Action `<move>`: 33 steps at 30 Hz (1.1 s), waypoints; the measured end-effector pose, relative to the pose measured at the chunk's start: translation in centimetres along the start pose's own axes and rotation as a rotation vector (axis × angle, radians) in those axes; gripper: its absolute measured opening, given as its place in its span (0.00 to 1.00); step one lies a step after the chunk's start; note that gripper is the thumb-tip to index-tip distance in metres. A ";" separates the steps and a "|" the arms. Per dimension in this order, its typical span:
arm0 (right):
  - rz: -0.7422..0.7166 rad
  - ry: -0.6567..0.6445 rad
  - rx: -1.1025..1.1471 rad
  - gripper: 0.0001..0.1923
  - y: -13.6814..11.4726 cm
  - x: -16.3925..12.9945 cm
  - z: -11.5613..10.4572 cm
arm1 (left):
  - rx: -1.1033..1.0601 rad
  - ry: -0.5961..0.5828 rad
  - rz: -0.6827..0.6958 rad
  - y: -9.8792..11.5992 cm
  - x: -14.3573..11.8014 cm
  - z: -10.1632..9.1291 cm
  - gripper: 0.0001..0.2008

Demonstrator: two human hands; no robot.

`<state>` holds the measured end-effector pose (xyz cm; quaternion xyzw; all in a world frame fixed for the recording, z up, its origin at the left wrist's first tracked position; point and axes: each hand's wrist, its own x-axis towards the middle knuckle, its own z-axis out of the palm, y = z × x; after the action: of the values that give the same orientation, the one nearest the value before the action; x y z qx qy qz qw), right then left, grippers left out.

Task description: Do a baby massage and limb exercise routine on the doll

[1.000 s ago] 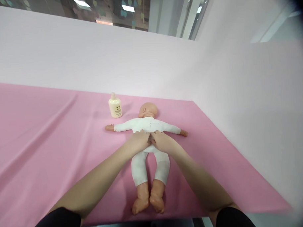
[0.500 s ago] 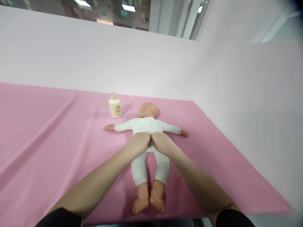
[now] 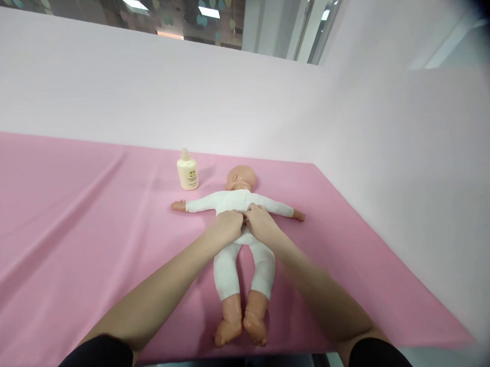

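A baby doll [image 3: 228,272] with a white cloth body lies face down, head away from me and turned to the left, arms spread. My left hand [image 3: 230,224] is closed at the middle of its back, knuckles up. Right beside it, my right hand [image 3: 260,221] is also closed there, its fingers bent and a knuckle raised. Both hands nearly meet along the doll's spine, pinching at the white cloth back; most of the fingertips are hidden beneath the hands.
A cream-coloured bottle [image 3: 187,172] with a pump-like top stands left of the doll's head. The pink cloth [image 3: 89,221] covers the table and has creases at left. A white wall [image 3: 157,95] bounds the back, another the right side.
Both hands have shifted slightly up the doll's back toward its head. The right hand's fingers have risen and reach farther forward. The doll and bottle keep their places.
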<state>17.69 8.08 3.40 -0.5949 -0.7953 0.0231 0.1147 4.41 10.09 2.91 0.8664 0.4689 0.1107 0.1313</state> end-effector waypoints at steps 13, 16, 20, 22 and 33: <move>0.051 0.023 0.086 0.12 1.7 1.4 1.2 | 0.116 0.132 -0.013 -1.5 2.2 0.8 0.10; 0.061 0.075 0.132 0.13 2.1 1.7 1.8 | 0.075 0.176 0.010 -2.0 2.4 1.1 0.10; 0.019 0.104 0.128 0.13 2.6 2.1 2.5 | 0.052 0.204 0.038 -2.4 2.5 1.4 0.11; 0.025 0.108 0.114 0.12 2.8 2.3 2.9 | 0.070 0.207 0.028 -2.5 2.7 1.5 0.12; 0.007 0.244 0.229 0.11 4.1 2.8 4.2 | 0.074 0.296 0.012 -2.9 2.8 2.0 0.11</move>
<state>19.94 12.38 -1.01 -0.5792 -0.7653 0.0417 0.2775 4.25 13.74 0.28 0.8476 0.4817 0.2207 0.0279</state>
